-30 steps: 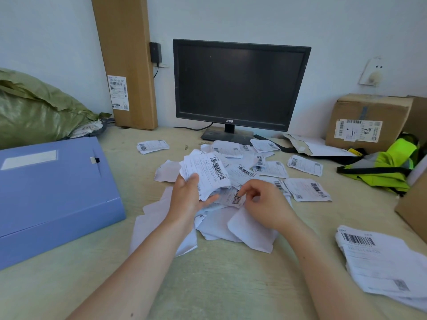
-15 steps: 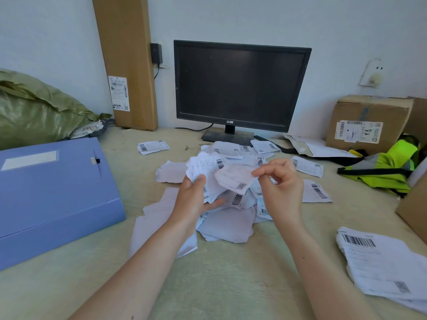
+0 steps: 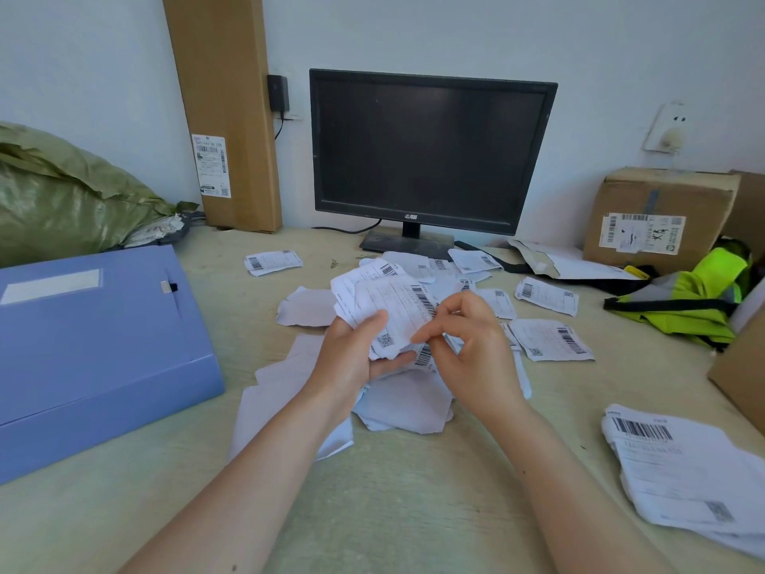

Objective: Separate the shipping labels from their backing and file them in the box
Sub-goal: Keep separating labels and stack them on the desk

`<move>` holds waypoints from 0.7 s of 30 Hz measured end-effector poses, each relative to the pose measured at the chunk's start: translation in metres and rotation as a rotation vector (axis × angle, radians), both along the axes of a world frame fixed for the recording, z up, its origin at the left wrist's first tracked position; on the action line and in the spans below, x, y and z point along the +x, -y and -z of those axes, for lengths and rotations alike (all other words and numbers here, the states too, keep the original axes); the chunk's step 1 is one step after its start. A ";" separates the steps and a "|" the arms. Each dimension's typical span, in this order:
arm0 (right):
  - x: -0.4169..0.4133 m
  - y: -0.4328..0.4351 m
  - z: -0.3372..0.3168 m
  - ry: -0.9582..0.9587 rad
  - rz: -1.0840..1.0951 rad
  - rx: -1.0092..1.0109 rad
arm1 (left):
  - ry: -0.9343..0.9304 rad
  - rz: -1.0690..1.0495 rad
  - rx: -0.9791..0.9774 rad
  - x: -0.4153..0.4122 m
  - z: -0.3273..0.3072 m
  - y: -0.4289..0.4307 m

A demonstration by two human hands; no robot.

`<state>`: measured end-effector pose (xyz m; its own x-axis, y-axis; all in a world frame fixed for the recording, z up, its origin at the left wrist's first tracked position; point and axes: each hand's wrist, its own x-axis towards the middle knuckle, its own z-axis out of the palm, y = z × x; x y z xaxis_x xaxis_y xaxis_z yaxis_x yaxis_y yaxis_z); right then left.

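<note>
Left hand (image 3: 352, 354) gripped a wad of shipping labels (image 3: 389, 308) just above the table (image 3: 414, 511), thumb on top. Right hand (image 3: 472, 350) pinched the wad's lower right edge. Loose labels (image 3: 550, 337) lay scattered underneath. Blue file box (image 3: 95, 345) sat closed at left.

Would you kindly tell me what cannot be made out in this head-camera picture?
Head view:
- Print on the label bundle in the left hand: too small to read.
- Whether the right hand pinches a label: its own curled fingers hide it.
- Inside of the blue box: closed lid hides it.
- Label stack: cut off by the right edge.
</note>
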<state>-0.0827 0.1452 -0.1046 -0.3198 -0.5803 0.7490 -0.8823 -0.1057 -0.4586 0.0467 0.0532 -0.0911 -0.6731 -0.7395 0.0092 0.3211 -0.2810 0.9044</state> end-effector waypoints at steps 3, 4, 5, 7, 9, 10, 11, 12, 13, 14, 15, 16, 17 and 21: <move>0.004 0.000 -0.002 0.103 -0.020 0.023 | -0.008 -0.029 -0.026 0.000 0.002 0.001; 0.007 -0.001 -0.006 0.221 -0.035 0.028 | -0.015 -0.032 -0.026 0.000 0.001 0.001; 0.007 -0.002 -0.009 0.373 -0.066 0.032 | -0.020 -0.028 -0.028 0.000 0.001 0.001; 0.006 -0.004 -0.015 0.727 -0.155 0.032 | -0.008 0.002 -0.055 0.000 0.001 0.000; 0.003 -0.005 -0.018 0.980 -0.203 0.050 | 0.024 0.044 -0.090 0.000 0.002 -0.002; 0.001 -0.005 -0.018 1.015 -0.205 0.054 | 0.041 0.068 -0.108 -0.001 0.002 -0.004; -0.001 -0.005 -0.018 1.014 -0.197 0.046 | 0.060 0.092 -0.126 -0.002 0.002 -0.006; -0.002 -0.006 -0.018 1.009 -0.183 0.024 | 0.073 0.125 -0.137 -0.002 0.001 -0.008; -0.005 -0.006 -0.018 1.013 -0.166 -0.006 | 0.071 0.168 -0.126 -0.003 0.000 -0.009; -0.006 -0.007 -0.019 1.019 -0.149 -0.033 | 0.053 0.226 -0.086 -0.002 -0.002 -0.008; -0.008 -0.008 -0.020 1.020 -0.130 -0.051 | 0.032 0.303 -0.026 -0.001 -0.002 -0.007; -0.009 -0.010 -0.022 1.014 -0.117 -0.058 | 0.012 0.391 0.046 0.001 -0.002 -0.004; -0.010 -0.011 -0.024 1.005 -0.112 -0.057 | -0.005 0.484 0.129 0.002 -0.003 -0.002; -0.001 -0.013 -0.030 0.922 -0.142 0.028 | -0.072 0.802 0.360 0.006 0.000 -0.004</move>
<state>-0.0836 0.1583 -0.0750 -0.7053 -0.6739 0.2199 -0.1485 -0.1629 -0.9754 0.0528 0.0573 -0.0914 -0.9974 -0.0102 -0.0710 -0.0427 -0.7100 0.7029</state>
